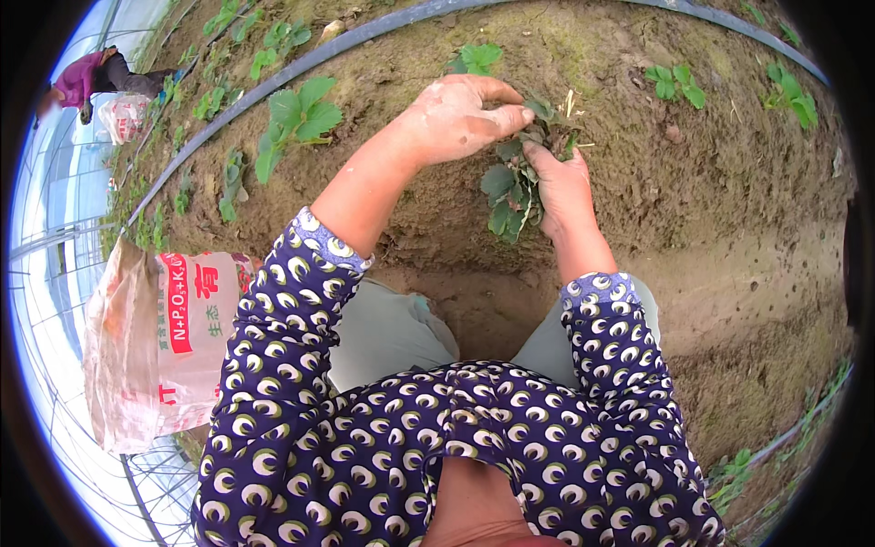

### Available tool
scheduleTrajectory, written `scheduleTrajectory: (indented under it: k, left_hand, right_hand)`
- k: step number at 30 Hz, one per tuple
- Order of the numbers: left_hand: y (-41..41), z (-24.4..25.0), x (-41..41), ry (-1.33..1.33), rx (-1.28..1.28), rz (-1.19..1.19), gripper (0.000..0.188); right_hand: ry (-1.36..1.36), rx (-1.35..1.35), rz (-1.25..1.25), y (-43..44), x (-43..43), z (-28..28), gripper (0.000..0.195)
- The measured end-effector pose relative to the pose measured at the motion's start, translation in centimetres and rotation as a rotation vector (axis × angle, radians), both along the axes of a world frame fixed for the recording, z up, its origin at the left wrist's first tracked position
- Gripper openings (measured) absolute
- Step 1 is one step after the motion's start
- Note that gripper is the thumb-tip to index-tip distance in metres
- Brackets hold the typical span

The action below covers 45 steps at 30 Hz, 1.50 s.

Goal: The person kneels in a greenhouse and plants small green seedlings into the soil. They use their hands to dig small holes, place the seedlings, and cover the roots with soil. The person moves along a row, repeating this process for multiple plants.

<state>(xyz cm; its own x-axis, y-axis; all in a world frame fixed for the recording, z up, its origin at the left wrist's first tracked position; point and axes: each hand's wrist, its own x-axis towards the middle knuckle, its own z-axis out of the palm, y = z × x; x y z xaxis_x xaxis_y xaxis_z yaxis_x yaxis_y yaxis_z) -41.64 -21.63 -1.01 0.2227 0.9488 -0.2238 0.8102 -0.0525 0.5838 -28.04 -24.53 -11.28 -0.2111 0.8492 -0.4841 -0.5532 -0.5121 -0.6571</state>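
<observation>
Soil-smeared, my left hand (pixel 468 116) reaches over the raised soil bed, its thumb and forefinger tips at a leaf at the top of a plant clump. My right hand (pixel 564 181) is closed around a bunch of strawberry leaves and stems (pixel 509 188), which hangs down on its left side. Some pale dry stalks (pixel 569 104) stick out above that hand. Just beyond my left hand grows a small green strawberry plant (pixel 478 59). Whether the left fingertips pinch the leaf is not clear.
A grey drip hose (pixel 307 60) curves along the bed. More strawberry plants (pixel 301 116) grow at left and right (pixel 793 96). A printed woven sack (pixel 195 342) stands at the left. Farther off, a person (pixel 102 75) bends over beside another sack (pixel 124 117). A soil furrow (pixel 738 287) runs rightward.
</observation>
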Motion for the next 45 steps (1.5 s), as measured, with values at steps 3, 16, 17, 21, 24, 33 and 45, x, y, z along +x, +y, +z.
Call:
scheduleTrajectory:
  k: [3, 16, 17, 21, 24, 33, 45]
  left_hand:
    - [3.8, -0.2, -3.6, 0.164, 0.203, 0.246, 0.026]
    - [8.7, -4.7, -4.5, 0.745, 0.032, -0.526, 0.04]
    - [8.7, -5.0, -4.6, 0.756, 0.038, -0.519, 0.039]
    - [8.2, -5.2, -3.9, 0.739, 0.058, -0.351, 0.029]
    - [8.1, -6.2, -4.2, 0.801, 0.158, -0.151, 0.02]
    - [8.5, -4.5, -6.2, 0.309, 0.083, -0.053, 0.022]
    - [8.9, -3.5, -2.2, 0.924, -0.191, -0.414, 0.016]
  right_hand:
    - [0.062, -0.082, -0.019, 1.0, 0.8, 0.0, 0.024]
    - [0.012, -0.026, -0.059, 1.6, 0.3, -0.5, 0.022]
    - [0.016, -0.025, -0.048, 1.7, 0.4, -0.5, 0.022]
    - [0.037, -0.008, -0.011, 1.8, 0.5, -0.5, 0.024]
    - [0.04, -0.006, -0.021, 1.8, 0.6, -0.4, 0.025]
    - [-0.014, 0.034, -0.035, 2.0, 0.6, -1.0, 0.02]
    - [-0.042, 0.028, -0.017, 1.9, 0.5, -0.2, 0.021]
